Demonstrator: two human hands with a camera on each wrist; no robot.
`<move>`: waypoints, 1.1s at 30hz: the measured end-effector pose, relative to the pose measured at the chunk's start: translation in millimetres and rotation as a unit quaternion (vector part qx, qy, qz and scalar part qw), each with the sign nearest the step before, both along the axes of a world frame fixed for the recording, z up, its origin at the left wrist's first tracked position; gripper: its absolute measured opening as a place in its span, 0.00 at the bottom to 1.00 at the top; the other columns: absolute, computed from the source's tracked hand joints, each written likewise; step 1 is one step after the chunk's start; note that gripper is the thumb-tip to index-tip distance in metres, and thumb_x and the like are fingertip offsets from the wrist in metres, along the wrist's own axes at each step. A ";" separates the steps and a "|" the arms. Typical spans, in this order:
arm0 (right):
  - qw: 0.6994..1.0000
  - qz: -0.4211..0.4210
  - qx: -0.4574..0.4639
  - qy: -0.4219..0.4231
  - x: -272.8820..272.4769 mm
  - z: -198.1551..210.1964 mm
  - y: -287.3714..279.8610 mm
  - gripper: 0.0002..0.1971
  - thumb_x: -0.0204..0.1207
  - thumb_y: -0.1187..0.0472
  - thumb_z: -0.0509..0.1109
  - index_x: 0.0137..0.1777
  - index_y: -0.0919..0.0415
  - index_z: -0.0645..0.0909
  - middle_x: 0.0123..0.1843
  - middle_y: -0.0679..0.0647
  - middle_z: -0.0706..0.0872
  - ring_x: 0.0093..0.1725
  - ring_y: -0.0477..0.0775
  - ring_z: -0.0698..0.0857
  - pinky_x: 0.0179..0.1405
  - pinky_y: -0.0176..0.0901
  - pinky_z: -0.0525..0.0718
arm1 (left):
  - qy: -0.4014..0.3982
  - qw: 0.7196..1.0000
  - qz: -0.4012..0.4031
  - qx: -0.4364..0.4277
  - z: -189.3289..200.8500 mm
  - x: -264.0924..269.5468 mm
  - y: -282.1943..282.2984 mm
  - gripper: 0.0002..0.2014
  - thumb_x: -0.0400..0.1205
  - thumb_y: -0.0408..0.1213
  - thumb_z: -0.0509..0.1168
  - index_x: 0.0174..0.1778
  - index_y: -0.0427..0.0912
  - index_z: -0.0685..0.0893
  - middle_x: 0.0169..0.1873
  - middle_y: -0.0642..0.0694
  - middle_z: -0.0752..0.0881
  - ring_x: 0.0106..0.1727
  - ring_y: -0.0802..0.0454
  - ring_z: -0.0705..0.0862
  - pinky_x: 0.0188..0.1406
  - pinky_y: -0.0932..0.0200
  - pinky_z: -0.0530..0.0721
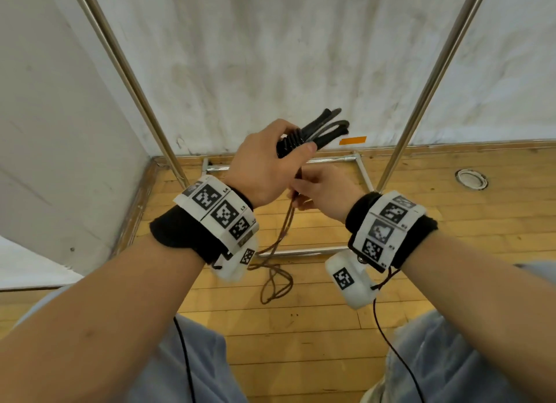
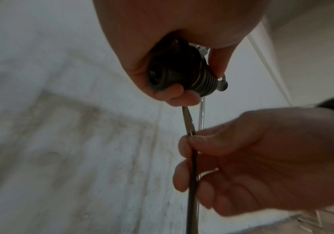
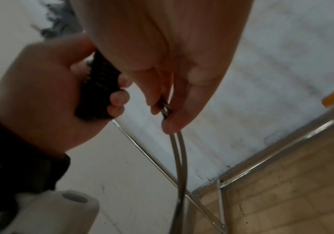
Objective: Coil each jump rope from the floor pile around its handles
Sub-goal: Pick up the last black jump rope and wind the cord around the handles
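My left hand [image 1: 270, 158] is raised and grips the two black ribbed handles [image 1: 296, 142] of a jump rope, held together. Short rope loops [image 1: 334, 128] stick out past its fingers. Just below, my right hand [image 1: 319, 192] pinches the doubled brown rope [image 1: 287, 222] between thumb and fingers. From there the rope hangs down to a loose tangle [image 1: 276, 285] on the wooden floor. The left wrist view shows the handles' ends [image 2: 170, 72] in my curled fingers and the rope [image 2: 192, 158] running through my right hand [image 2: 252, 166]. In the right wrist view, two strands [image 3: 179, 158] leave my fingertips [image 3: 172, 121].
A metal rack frame surrounds the spot: slanted poles at the left [image 1: 126, 71] and right [image 1: 433, 77], and base bars [image 1: 301, 252] on the wooden floor. White walls stand behind and at left. An orange tape strip [image 1: 352, 140] marks the wall. A round floor fitting [image 1: 471, 178] lies right.
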State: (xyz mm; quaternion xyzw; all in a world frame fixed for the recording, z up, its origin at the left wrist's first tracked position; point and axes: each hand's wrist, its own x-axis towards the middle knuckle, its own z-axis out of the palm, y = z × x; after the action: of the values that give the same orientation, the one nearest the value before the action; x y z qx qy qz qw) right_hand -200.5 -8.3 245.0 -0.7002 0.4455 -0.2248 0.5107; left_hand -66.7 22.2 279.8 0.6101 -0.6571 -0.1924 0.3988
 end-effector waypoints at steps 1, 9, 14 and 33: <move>0.998 0.009 0.039 -0.038 -1.0 2.2 0.3 0.09 0.83 0.63 0.61 0.43 0.60 0.81 0.40 0.55 0.85 0.39 0.52 0.83 0.45 0.43 0.86 | 0.018 1.000 0.008 -0.004 2.1 3.5 -0.9 0.11 0.81 0.50 0.65 0.55 0.49 0.78 0.37 0.53 0.85 0.32 0.56 0.83 0.36 0.56 0.82; 0.989 -0.049 -0.131 0.052 -11.2 3.3 -6.6 0.15 0.85 0.55 0.55 0.37 0.53 0.77 0.25 0.46 0.71 0.24 0.46 0.70 0.28 0.40 0.71 | -0.084 0.990 0.108 0.031 -4.9 36.0 -14.2 0.20 0.81 0.53 0.64 0.64 0.48 0.71 0.41 0.58 0.79 0.42 0.52 0.83 0.39 0.54 0.82; 0.977 -0.016 -0.182 0.113 -15.6 8.4 -3.5 0.17 0.84 0.51 0.57 0.33 0.50 0.77 0.24 0.44 0.71 0.25 0.43 0.71 0.28 0.38 0.67 | -0.195 0.971 0.113 0.077 -18.1 50.6 -20.8 0.20 0.82 0.52 0.64 0.63 0.45 0.69 0.44 0.50 0.78 0.40 0.47 0.81 0.34 0.55 0.78; 0.939 -0.055 -0.304 0.148 -26.2 27.4 -12.2 0.15 0.83 0.52 0.59 0.40 0.57 0.81 0.31 0.45 0.78 0.30 0.42 0.75 0.28 0.29 0.65 | -0.295 0.944 -0.068 0.132 -43.9 -4.2 -12.7 0.20 0.79 0.50 0.66 0.65 0.51 0.70 0.47 0.52 0.84 0.42 0.50 0.83 0.40 0.51 0.86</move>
State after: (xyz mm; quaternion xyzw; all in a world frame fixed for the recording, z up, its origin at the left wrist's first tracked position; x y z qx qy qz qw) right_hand -226.7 -20.6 272.4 -0.8217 0.4644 -0.2715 0.1882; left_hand -70.9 9.5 235.9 0.6407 -0.7538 -0.1151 0.0893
